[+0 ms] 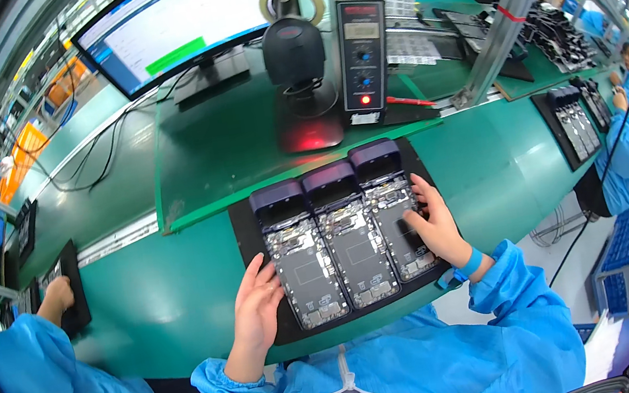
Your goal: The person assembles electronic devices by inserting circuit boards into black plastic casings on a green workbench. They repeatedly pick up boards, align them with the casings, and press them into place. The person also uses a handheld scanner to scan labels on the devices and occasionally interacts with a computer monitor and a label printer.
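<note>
Three opened smartphones lie side by side on a black tray in front of me, their dark boards and silvery parts bare. A dark purple piece stands raised at the far end of each. My left hand rests against the outer edge of the left phone, fingers apart and slightly bent. Between the other two lies the middle phone. My right hand is at the right phone, its thumb over the board and its fingers stretched along the outer edge. The undersides of the phones are hidden.
Behind the tray stand a black scanner casting red light, a control box with knobs, and a monitor. A red pen lies nearby. Co-workers in blue sit left and right; another tray of phones is at right.
</note>
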`<action>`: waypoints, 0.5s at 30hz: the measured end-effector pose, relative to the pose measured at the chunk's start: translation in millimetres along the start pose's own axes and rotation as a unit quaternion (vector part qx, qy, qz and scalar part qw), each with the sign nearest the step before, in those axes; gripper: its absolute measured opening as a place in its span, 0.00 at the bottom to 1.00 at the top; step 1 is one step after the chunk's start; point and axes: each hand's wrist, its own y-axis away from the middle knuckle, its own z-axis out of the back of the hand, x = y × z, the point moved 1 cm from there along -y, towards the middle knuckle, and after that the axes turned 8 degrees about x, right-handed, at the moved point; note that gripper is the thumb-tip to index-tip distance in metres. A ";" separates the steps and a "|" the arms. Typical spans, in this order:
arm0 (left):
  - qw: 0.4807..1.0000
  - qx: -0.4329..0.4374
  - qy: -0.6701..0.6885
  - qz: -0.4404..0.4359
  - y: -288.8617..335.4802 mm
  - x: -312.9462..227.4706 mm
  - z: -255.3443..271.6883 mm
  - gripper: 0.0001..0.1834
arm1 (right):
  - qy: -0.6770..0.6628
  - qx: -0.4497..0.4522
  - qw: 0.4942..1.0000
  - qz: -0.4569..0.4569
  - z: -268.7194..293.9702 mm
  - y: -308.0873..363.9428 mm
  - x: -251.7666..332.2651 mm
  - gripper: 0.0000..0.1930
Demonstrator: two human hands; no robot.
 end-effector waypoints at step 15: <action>0.988 0.064 0.140 -0.031 -21.2 8.2 27.1 0.30 | -0.312 -0.163 0.931 -0.101 112.5 -174.9 28.5 0.19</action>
